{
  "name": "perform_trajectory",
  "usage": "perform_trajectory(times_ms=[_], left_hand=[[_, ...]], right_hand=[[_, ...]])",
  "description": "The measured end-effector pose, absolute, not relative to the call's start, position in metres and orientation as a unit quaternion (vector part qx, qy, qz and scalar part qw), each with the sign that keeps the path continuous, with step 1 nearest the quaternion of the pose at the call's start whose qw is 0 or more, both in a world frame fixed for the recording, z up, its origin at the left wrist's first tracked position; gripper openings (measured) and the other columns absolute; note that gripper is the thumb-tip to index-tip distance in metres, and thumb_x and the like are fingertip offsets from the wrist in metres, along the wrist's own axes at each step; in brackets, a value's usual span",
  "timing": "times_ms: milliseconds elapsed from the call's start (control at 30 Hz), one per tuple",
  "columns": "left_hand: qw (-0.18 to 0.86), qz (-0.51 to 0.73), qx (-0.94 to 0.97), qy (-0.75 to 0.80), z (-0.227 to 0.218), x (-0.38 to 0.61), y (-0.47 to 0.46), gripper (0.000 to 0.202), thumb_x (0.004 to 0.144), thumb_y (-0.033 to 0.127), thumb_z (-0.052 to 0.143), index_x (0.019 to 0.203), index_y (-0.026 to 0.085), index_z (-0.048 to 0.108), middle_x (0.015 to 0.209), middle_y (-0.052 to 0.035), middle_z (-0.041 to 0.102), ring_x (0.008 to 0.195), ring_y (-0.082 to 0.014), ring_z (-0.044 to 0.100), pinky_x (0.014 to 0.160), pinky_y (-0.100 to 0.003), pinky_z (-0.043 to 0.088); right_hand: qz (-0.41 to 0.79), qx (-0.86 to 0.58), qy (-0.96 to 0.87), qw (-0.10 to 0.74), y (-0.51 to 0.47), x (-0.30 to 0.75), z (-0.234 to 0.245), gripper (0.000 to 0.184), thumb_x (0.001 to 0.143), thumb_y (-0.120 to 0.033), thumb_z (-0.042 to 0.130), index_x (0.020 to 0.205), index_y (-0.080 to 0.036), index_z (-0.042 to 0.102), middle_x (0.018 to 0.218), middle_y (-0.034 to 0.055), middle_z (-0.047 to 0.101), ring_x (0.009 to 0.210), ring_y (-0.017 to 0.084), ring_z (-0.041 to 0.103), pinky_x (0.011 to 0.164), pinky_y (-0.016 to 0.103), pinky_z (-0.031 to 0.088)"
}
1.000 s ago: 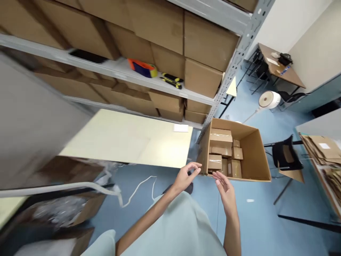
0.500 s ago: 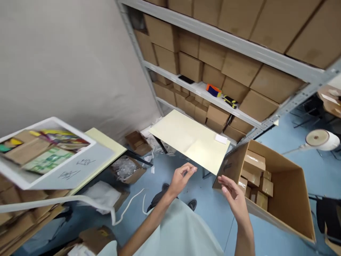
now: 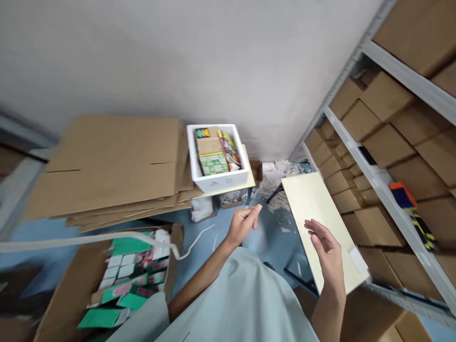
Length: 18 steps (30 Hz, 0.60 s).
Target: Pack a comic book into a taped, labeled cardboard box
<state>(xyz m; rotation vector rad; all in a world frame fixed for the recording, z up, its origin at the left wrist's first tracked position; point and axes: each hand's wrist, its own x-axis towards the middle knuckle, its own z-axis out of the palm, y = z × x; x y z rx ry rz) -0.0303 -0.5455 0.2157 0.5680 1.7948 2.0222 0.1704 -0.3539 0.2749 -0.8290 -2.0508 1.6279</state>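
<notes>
My left hand (image 3: 242,224) is raised in front of my body with its fingers curled together, and nothing shows in it. Farther right, my right hand (image 3: 325,249) is held up with thumb and fingers apart, holding nothing. In the picture it overlaps the cream-topped table (image 3: 309,199), but contact with it cannot be made out. Beyond my left hand, a white foam box (image 3: 223,183) sits on another cream table (image 3: 249,164). Inside the box are a green-and-white patterned packet (image 3: 213,164), brown cardboard pieces and colourful packages.
Flattened cardboard sheets (image 3: 117,147) are stacked at left. Below them stands an open carton (image 3: 71,280) with green and white small boxes (image 3: 123,266). A white tube (image 3: 124,235) crosses the left side. Shelving (image 3: 377,185) full of cartons lines the right. White scraps (image 3: 285,173) litter the floor.
My view has swung left, bringing the foam box to the middle and the cardboard stack into sight. The shelving has shifted right. My left hand's fingers are curled tighter; my right stays open.
</notes>
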Motion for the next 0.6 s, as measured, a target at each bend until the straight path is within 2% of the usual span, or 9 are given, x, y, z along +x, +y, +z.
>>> perform_trajectory(times_ms=[67, 233, 433, 600], left_hand=[[0.148, 0.735, 0.172, 0.639, 0.219, -0.062, -0.569, 0.078, 0.104, 0.073, 0.054, 0.042, 0.025, 0.049, 0.043, 0.0014, 0.049, 0.046, -0.0122, 0.048, 0.1, -0.042, 0.06], [0.052, 0.766, 0.052, 0.638, 0.218, -0.112, -0.617, 0.079, 0.103, 0.074, 0.056, 0.042, 0.027, 0.039, 0.04, 0.0013, 0.045, 0.044, -0.0127, 0.045, 0.094, -0.043, 0.064], [-0.005, 0.759, -0.045, 0.649, 0.207, -0.146, -0.636, 0.077, 0.101, 0.073, 0.059, 0.042, 0.027, 0.042, 0.042, 0.0015, 0.047, 0.045, -0.0132, 0.047, 0.098, -0.045, 0.063], [-0.043, 0.742, -0.086, 0.664, 0.199, -0.193, -0.623, 0.072, 0.105, 0.068, 0.057, 0.047, 0.027, 0.044, 0.046, 0.0016, 0.05, 0.05, -0.0141, 0.052, 0.098, -0.043, 0.063]], right_hand=[[0.597, -0.266, -0.738, 0.169, -0.362, 0.118, 0.272, 0.048, 0.096, -0.059, 0.08, 0.132, -0.028, 0.079, 0.135, 0.0138, 0.08, 0.129, 0.035, 0.075, 0.111, 0.055, 0.061], [0.629, -0.162, -0.758, 0.055, -0.377, 0.007, 0.263, 0.05, 0.094, -0.06, 0.083, 0.131, -0.028, 0.08, 0.135, 0.0137, 0.081, 0.127, 0.036, 0.076, 0.109, 0.055, 0.063], [0.646, -0.065, -0.759, -0.045, -0.373, -0.101, 0.242, 0.05, 0.095, -0.06, 0.082, 0.133, -0.029, 0.078, 0.134, 0.0115, 0.081, 0.125, 0.033, 0.076, 0.115, 0.054, 0.059], [0.651, 0.013, -0.746, -0.137, -0.362, -0.19, 0.225, 0.049, 0.098, -0.061, 0.077, 0.133, -0.028, 0.078, 0.135, 0.0099, 0.081, 0.126, 0.03, 0.076, 0.115, 0.049, 0.058]])
